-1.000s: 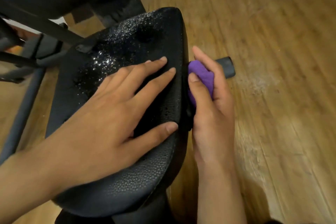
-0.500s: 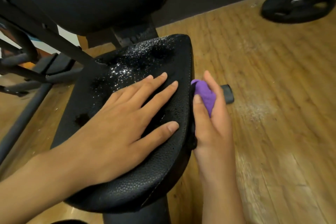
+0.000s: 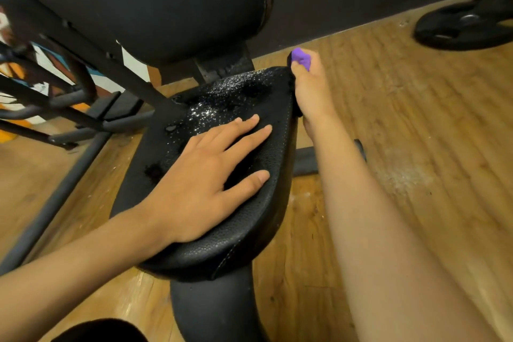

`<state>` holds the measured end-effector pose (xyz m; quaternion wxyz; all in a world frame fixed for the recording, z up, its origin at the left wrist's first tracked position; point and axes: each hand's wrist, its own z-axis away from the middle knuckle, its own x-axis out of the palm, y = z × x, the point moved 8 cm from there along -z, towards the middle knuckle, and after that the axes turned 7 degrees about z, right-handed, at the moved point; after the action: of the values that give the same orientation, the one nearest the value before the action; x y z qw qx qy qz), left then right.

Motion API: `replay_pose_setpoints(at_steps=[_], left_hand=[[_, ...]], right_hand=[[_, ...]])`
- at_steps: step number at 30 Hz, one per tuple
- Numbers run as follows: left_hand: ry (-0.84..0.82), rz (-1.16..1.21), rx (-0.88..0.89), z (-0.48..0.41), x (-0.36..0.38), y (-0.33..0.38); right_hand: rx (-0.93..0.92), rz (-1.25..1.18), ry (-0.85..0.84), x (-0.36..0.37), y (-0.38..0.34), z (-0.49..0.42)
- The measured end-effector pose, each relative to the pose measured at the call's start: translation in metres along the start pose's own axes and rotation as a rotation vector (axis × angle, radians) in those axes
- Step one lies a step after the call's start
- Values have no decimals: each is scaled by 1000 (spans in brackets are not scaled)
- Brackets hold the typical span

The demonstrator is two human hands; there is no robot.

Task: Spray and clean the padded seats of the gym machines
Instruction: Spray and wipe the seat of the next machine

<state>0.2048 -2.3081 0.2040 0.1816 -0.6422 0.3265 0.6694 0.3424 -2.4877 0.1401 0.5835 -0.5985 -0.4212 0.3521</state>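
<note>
- Seat pad [image 3: 244, 233]: far half wet and unoccupied; near half covered by left hand [image 3: 205, 180], laid flat.
- Far edge: backrest pad [image 3: 155, 0] overhangs, limited headroom.
- Right edge: right hand [image 3: 311, 89] with purple cloth [image 3: 301, 57] at far corner.
- Floor [image 3: 416, 125] right of seat open; weight plate [image 3: 466, 25] well apart.
- Left: frame bars [image 3: 69, 108] block.

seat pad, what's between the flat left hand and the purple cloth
In the head view, only wet seat pad: spray droplets glisten between the left hand and the purple cloth, which the right hand holds at the pad's far right corner.
</note>
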Motion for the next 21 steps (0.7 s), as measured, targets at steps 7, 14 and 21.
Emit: replay_pose_setpoints(at_steps=[7, 14, 21], left_hand=[[36, -24, 2, 4, -2, 6], [63, -71, -1, 6, -4, 4], [89, -54, -3, 5, -3, 5]], right_hand=[[-89, -67, 112, -21, -12, 70], [-51, -96, 78, -8, 2, 67], [31, -17, -57, 4, 1, -31]])
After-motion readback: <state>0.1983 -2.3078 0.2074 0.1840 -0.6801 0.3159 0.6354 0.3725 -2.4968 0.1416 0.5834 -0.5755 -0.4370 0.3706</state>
